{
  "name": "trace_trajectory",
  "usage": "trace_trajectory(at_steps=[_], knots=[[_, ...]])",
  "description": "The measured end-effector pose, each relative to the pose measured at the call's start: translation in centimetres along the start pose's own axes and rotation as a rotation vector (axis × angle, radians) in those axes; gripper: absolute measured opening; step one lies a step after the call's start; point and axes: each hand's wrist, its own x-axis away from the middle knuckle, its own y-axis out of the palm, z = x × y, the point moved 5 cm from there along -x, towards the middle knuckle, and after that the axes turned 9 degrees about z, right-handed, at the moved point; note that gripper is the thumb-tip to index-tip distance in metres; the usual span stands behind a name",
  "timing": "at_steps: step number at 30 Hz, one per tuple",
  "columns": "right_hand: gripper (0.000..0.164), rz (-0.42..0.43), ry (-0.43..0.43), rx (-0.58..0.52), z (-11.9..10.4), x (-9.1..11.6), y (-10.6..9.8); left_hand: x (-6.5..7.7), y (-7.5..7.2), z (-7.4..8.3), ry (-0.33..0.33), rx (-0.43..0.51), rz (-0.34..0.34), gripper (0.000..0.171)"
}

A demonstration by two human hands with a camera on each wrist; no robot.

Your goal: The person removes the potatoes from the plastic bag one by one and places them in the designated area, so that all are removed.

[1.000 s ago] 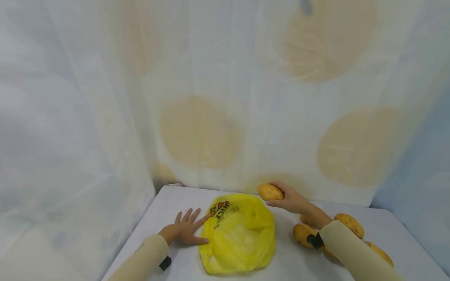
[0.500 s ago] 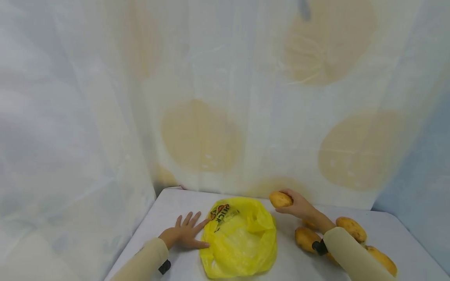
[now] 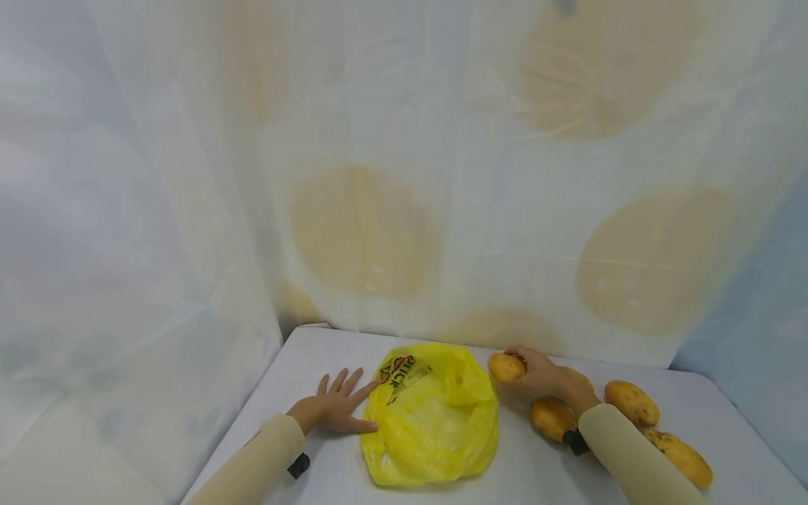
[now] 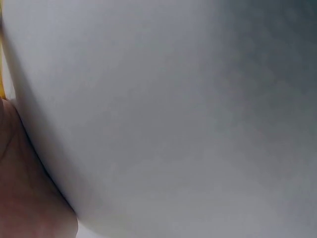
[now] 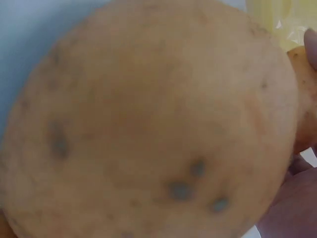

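Observation:
A crumpled yellow plastic bag (image 3: 435,421) with dark print lies flat on the white table. My left hand (image 3: 337,408) rests on the table with fingers spread, its thumb and index fingertips touching the bag's left edge. To the right of the bag, my right hand (image 3: 536,375) holds a potato (image 3: 506,367) low at the tabletop; whether it touches the table I cannot tell. In the right wrist view, another potato (image 5: 148,109) fills most of the picture, and the held potato (image 5: 306,94) shows at the right edge. The left wrist view shows mostly blurred pale surface.
Several more potatoes lie around and under my right forearm, including one potato (image 3: 633,403) beyond it and one potato (image 3: 682,459) near the sleeve. White table (image 3: 309,354) ends at a spotted curtain (image 3: 505,210) behind, with pale sheets at both sides.
My right hand has moved right, away from the bag, and down towards the table with the potato in it. The left hand stays in place beside the bag.

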Motion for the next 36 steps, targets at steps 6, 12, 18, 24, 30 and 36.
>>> trace_trajectory(at_steps=[6,12,18,24,30,36], knots=[[0.059,-0.017,0.056,0.029,1.0,1.1,0.3,-0.2,0.2,0.4,0.010,-0.014,0.015,0.102],[0.069,0.001,0.038,0.066,1.6,1.9,0.7,-0.5,0.8,0.8,0.021,-0.008,0.013,0.103],[0.085,0.003,0.066,0.025,1.4,2.8,0.1,-0.6,0.7,1.3,0.033,0.010,0.006,0.102],[0.082,0.086,-0.025,0.018,-1.4,3.1,-2.1,-0.6,0.4,0.1,0.033,0.085,0.036,0.101],[0.069,0.193,-0.104,0.087,-2.4,4.6,-5.9,-0.6,-1.6,-1.0,0.063,0.279,0.055,0.092],[0.067,0.276,-0.076,0.135,-0.7,7.6,-8.7,0.2,-3.1,-1.1,0.084,0.444,0.066,0.084]])
